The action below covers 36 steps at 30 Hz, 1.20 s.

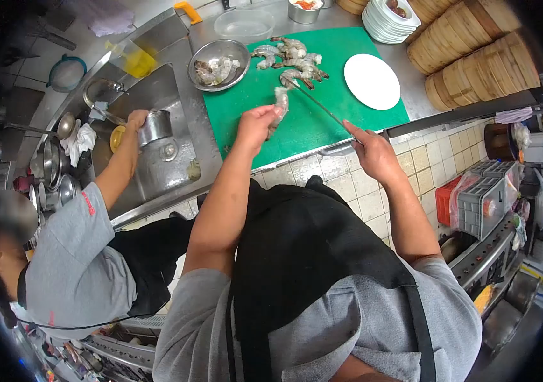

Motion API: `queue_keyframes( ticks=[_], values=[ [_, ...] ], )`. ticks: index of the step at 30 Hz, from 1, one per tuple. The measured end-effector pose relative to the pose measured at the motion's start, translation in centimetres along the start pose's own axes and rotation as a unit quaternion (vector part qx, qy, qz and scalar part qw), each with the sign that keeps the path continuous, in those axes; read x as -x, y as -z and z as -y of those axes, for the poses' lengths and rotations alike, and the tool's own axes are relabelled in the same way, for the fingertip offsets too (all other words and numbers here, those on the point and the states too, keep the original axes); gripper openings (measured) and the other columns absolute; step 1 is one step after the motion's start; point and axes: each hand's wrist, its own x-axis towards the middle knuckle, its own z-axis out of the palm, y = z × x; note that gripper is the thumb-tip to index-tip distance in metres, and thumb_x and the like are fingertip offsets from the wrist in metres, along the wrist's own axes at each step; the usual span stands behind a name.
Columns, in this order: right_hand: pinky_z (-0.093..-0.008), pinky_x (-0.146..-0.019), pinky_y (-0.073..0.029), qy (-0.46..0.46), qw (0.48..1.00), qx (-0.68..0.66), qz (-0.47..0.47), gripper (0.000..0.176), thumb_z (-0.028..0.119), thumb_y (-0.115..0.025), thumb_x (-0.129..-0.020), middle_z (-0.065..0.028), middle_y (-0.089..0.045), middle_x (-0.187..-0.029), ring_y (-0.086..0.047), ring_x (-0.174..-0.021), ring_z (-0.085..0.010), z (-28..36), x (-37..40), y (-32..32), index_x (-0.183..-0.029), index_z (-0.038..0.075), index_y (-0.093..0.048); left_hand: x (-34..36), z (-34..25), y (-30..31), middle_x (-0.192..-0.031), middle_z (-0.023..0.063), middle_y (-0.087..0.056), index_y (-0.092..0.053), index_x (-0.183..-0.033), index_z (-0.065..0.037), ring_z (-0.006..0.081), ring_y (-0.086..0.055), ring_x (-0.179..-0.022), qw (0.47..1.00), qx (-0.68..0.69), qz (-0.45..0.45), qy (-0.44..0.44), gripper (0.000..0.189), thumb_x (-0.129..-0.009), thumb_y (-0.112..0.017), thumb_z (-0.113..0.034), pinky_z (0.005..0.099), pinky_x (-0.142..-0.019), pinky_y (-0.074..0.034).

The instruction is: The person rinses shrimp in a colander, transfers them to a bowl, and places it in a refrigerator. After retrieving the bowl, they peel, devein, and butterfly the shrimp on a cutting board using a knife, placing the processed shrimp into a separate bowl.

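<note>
My left hand (pixel 256 127) pinches a peeled shrimp (pixel 282 97) above the near part of a green cutting board (pixel 329 140). In my right hand (pixel 375 153) is the handle of a long thin knife (pixel 324 108). Its blade slants up and left, the tip near the shrimp pile and just past the held shrimp. Several shrimp (pixel 292 49) with tails lie heaped at the board's far side. A metal bowl (pixel 193 62) on the left, at the board's corner, contains more shrimp. On the right of the board rests a white oval plate (pixel 372 81).
At the left, a co-worker's hand (pixel 136 120) holds a metal pot (pixel 155 127) in the sink (pixel 179 169). Bamboo steamers (pixel 481 73) and stacked white dishes (pixel 386 28) stand back right. A clear plastic container (pixel 244 23) sits behind the bowl; grey crates (pixel 483 200) are lower right.
</note>
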Motion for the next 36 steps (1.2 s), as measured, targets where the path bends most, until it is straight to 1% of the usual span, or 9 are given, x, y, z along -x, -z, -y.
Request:
queue_keyframes(
  ticks=[2,5,18,27,29,31,33,34,36],
  values=[
    [-0.0496,-0.085,-0.053,-0.014,1.000,-0.011,0.011,0.056,0.010,-0.061,-0.092,-0.0228,-0.065,-0.099,-0.066,-0.095,-0.0409,0.7,0.0,0.2,-0.144,0.029,-0.053,1.1,-0.3,0.8,-0.099,0.0051,-0.067,-0.063,-0.122,0.004,0.0125,-0.060,-0.082,0.962,0.263,0.062,0.018,0.031,-0.100,-0.062,-0.018,0.0304,-0.074,-0.051],
    [-0.0482,-0.082,-0.053,0.002,1.000,-0.006,0.014,0.055,0.010,-0.062,-0.091,-0.0188,-0.064,-0.096,-0.066,-0.091,-0.0384,1.0,-0.4,-0.4,-0.143,0.029,-0.054,1.8,0.0,2.0,-0.102,0.0066,-0.066,-0.059,-0.127,0.004,0.0148,-0.062,-0.086,0.919,0.373,0.122,-0.023,0.035,-0.101,-0.060,-0.020,0.0318,-0.079,-0.052],
    [-0.0451,-0.078,-0.054,0.121,0.993,0.014,-0.003,0.047,0.009,-0.069,-0.085,-0.0113,-0.062,-0.097,-0.066,-0.089,-0.0336,1.0,-8.2,-4.8,-0.130,0.024,-0.066,4.4,-1.7,3.4,-0.104,0.0096,-0.065,-0.057,-0.128,0.006,0.0192,-0.061,-0.096,0.881,0.433,0.166,-0.095,0.039,-0.102,-0.058,-0.022,0.0360,-0.089,-0.050],
    [-0.0441,-0.078,-0.052,0.183,0.975,0.052,-0.111,0.036,0.008,-0.072,-0.083,-0.0115,-0.062,-0.095,-0.062,-0.086,-0.0324,0.5,-10.1,-6.4,-0.117,0.016,-0.072,4.9,-2.6,4.6,-0.109,0.0102,-0.065,-0.060,-0.127,0.005,0.0193,-0.061,-0.099,0.897,0.393,0.163,-0.122,0.038,-0.102,-0.059,-0.023,0.0367,-0.090,-0.050],
    [-0.0461,-0.080,-0.051,0.191,0.965,-0.014,-0.178,0.033,0.012,-0.075,-0.082,-0.0119,-0.064,-0.100,-0.062,-0.091,-0.0336,2.4,-10.0,-5.5,-0.114,0.013,-0.071,4.7,-2.7,4.5,-0.107,0.0084,-0.066,-0.062,-0.126,0.003,0.0180,-0.061,-0.096,0.907,0.360,0.171,-0.133,0.036,-0.102,-0.059,-0.023,0.0342,-0.086,-0.049],
    [-0.0461,-0.085,-0.051,0.180,0.966,-0.098,-0.155,0.034,0.014,-0.077,-0.081,-0.0131,-0.065,-0.107,-0.062,-0.100,-0.0350,6.2,-9.5,-3.6,-0.114,0.012,-0.072,4.6,-3.0,4.4,-0.105,0.0070,-0.066,-0.062,-0.125,0.003,0.0169,-0.061,-0.093,0.918,0.336,0.173,-0.123,0.035,-0.102,-0.058,-0.023,0.0329,-0.083,-0.048],
    [-0.0442,-0.090,-0.050,0.169,0.922,-0.320,-0.140,0.032,0.012,-0.077,-0.081,-0.0143,-0.066,-0.110,-0.062,-0.105,-0.0355,10.4,-8.8,-1.4,-0.112,0.012,-0.073,4.4,-3.1,4.1,-0.103,0.0056,-0.067,-0.063,-0.125,0.002,0.0159,-0.061,-0.091,0.927,0.310,0.179,-0.111,0.034,-0.103,-0.058,-0.023,0.0316,-0.081,-0.047],
    [-0.0442,-0.090,-0.050,0.166,0.922,-0.319,-0.142,0.032,0.012,-0.077,-0.081,-0.0143,-0.066,-0.110,-0.062,-0.105,-0.0355,11.3,-8.9,-0.6,-0.112,0.012,-0.073,4.2,-3.1,4.0,-0.102,0.0043,-0.067,-0.063,-0.126,0.001,0.0148,-0.061,-0.089,0.929,0.297,0.189,-0.118,0.034,-0.103,-0.058,-0.023,0.0304,-0.079,-0.046],
    [-0.0409,-0.092,-0.050,0.304,0.908,-0.233,-0.169,0.030,0.013,-0.077,-0.081,-0.0154,-0.066,-0.108,-0.063,-0.104,-0.0342,12.1,-9.6,0.4,-0.111,0.011,-0.074,4.1,-3.5,3.8,-0.100,0.0029,-0.067,-0.063,-0.126,0.000,0.0138,-0.060,-0.087,0.929,0.284,0.200,-0.125,0.033,-0.103,-0.058,-0.023,0.0292,-0.077,-0.045]
  ],
)
